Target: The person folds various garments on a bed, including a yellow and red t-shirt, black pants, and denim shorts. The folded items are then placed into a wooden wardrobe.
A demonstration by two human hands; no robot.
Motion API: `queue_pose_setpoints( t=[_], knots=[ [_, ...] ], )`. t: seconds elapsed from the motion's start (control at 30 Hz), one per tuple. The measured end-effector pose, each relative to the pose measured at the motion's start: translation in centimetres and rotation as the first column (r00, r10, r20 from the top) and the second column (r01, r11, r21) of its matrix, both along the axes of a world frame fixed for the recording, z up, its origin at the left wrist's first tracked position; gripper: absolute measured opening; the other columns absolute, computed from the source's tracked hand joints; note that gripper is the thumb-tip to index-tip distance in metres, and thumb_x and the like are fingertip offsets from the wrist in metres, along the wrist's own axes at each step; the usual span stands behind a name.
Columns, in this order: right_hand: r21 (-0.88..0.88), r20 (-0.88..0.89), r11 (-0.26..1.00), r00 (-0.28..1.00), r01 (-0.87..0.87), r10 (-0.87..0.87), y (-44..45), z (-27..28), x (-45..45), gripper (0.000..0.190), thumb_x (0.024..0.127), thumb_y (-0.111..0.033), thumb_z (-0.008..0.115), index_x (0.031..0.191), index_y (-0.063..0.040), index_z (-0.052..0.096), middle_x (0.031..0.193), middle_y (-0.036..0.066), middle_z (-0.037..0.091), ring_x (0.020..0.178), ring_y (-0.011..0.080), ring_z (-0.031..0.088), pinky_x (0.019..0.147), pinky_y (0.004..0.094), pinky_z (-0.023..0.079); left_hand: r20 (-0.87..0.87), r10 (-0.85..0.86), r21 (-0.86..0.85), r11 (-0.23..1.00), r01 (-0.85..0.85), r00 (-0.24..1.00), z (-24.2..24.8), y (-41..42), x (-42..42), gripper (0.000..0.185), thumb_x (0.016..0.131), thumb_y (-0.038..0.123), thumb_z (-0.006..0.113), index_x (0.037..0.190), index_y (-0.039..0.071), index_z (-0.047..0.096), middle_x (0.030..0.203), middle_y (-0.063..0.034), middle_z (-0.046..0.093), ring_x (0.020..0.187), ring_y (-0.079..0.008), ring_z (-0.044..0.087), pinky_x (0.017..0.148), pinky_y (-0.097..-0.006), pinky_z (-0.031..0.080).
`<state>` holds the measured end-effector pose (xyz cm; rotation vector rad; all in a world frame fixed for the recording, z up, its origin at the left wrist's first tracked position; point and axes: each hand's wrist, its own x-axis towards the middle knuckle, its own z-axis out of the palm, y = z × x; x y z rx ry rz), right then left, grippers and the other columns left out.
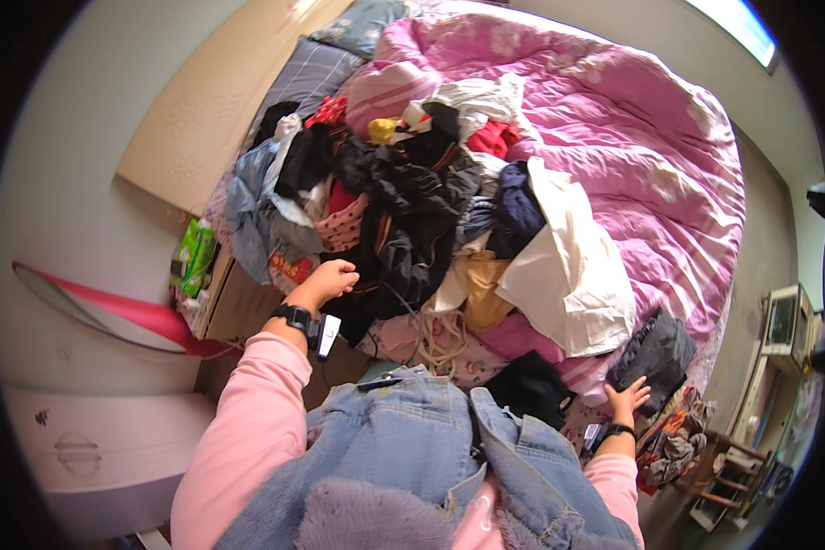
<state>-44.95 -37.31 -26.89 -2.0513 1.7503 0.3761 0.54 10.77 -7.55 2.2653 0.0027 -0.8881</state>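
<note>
My left hand (337, 278), fingers curled, is at the near edge of a heap of clothes. It is beside a black garment (412, 234); whether it pinches any cloth cannot be made out. My right hand (629, 397), fingers spread, rests against a folded dark grey garment (656, 354) at the bed's right edge. Between the hands lie a white cloth (570, 268), a tan garment (487, 292) and a crumpled black cloth (531, 385). A blue denim garment (399, 426) with grey fleece covers my front.
Pink floral bedding (639, 179) spreads behind the heap. Light blue clothes (251, 206) hang over the bed's left side near a bedside cabinet (230, 302) with a green packet (196, 258). More fabric (674, 440) is piled at right, by a wooden chair (729, 474).
</note>
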Motion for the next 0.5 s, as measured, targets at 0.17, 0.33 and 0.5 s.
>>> queue_pose_setpoints(
  t=[0.17,0.33,0.5],
  knots=[
    [0.010,0.247,1.000,0.969,0.012,-0.014,2.1,-2.1,-2.4,0.112,0.059,-0.025,0.075,0.140,-0.004,0.002,0.144,0.025,0.006,0.134,0.0354,0.011,0.108,0.0368,0.016,-0.040,0.153,-0.111,0.981,-0.156,0.987,-2.2,2.7,0.9,0.034,0.083,0.021,0.055,0.111,0.002,0.053,0.090,-0.0063,0.061,0.074,-0.0131,0.060,0.061,-0.0254,0.048],
    [0.207,0.520,0.973,0.831,0.102,-0.197,3.8,-2.1,-0.4,0.070,0.067,-0.018,0.070,0.126,0.003,0.039,0.118,0.021,0.050,0.107,0.0272,0.049,0.090,0.0333,0.040,-0.061,0.384,-0.278,0.880,-0.385,0.921,-4.8,5.2,2.7,0.022,0.083,0.019,0.055,0.101,0.006,0.055,0.087,-0.0042,0.059,0.072,-0.0132,0.058,0.059,-0.0252,0.048],
    [0.243,0.531,0.947,0.846,-0.211,0.052,8.9,2.2,3.7,0.041,0.072,-0.014,0.065,0.108,0.004,0.055,0.095,0.010,0.060,0.082,0.0175,0.057,0.071,0.0295,0.047,-0.067,0.541,-0.390,0.759,-0.521,0.838,-6.1,7.7,5.3,0.021,0.083,0.017,0.056,0.102,0.007,0.056,0.085,-0.0013,0.057,0.074,-0.0120,0.055,0.060,-0.0247,0.047]
  ],
)
